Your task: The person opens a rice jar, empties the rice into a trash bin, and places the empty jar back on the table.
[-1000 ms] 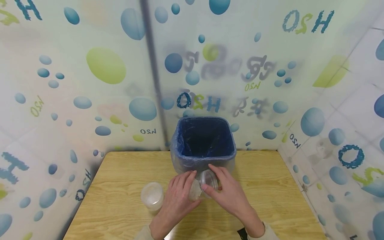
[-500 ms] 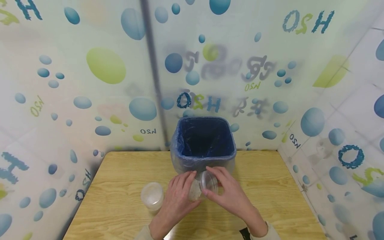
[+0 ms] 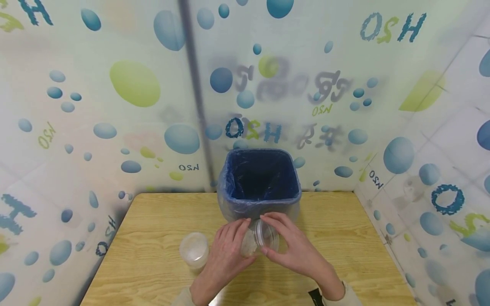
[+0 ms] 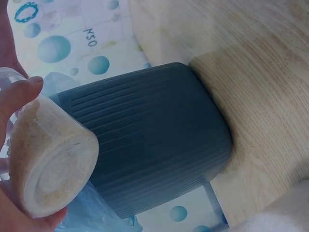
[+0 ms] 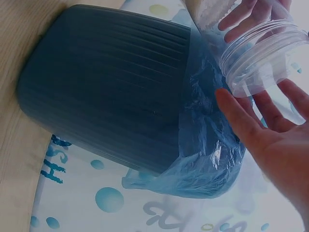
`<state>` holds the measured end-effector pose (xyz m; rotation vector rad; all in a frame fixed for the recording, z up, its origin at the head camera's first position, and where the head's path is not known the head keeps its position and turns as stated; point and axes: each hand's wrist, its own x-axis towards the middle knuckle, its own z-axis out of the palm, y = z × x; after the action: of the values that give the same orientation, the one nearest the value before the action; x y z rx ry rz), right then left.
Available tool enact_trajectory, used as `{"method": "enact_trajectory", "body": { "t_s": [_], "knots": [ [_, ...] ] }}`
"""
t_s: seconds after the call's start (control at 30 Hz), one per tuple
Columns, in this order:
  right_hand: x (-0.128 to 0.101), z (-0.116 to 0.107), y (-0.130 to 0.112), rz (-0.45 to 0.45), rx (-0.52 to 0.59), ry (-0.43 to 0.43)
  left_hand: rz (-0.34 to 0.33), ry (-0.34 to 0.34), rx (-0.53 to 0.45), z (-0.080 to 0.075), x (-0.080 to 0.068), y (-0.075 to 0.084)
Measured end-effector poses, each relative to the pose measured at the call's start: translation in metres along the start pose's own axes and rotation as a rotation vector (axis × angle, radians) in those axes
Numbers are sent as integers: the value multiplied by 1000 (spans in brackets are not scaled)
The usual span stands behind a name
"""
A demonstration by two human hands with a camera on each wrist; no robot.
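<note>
My left hand [image 3: 227,250] grips a clear plastic jar [image 3: 260,238] of pale grainy stuff, tilted with its mouth toward the blue bin [image 3: 229,187]. In the left wrist view the jar's base [image 4: 48,164] faces the camera with my thumb [image 4: 19,96] along its side. My right hand [image 3: 294,246] is cupped at the jar's mouth. The right wrist view shows the threaded mouth [image 5: 260,53] with no lid on it, and my right hand [image 5: 270,130] spread beside it, fingers fairly straight. The left hand's fingers [image 5: 241,14] lie on the jar above.
The bin has a blue plastic liner [image 5: 207,159] folded over its rim and stands at the far edge of the wooden table [image 3: 153,238]. A second jar [image 3: 194,250] with pale contents stands to the left of my hands. Patterned walls enclose the table.
My right hand has shifted slightly around the jar's mouth, its wrist drifting right. The jar, the left hand and the bin have stayed put.
</note>
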<state>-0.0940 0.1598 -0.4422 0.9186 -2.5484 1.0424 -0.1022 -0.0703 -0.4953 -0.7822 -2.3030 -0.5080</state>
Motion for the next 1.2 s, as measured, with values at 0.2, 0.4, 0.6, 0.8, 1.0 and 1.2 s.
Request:
{"method": "enact_trajectory", "body": {
  "t_s": [0.2,0.4,0.6,0.8,1.0,1.2],
  "knots": [
    [0,1,2,-48,13,-5,4,11,6,0,0,-1],
    [0,1,3,-98,9,-7,-4,25,-18,1,0,-1],
    [0,0,3,-86,25,-34,-12,25,-25,1,1,-1],
    [0,4,-1,81,117,-7,-6,65,-3,2,0,-2],
    [4,8,-8,291,97,50,4,56,38,1,1,-1],
    [8,10,-13,377,-20,37,25,48,77,1,1,1]
  ]
}}
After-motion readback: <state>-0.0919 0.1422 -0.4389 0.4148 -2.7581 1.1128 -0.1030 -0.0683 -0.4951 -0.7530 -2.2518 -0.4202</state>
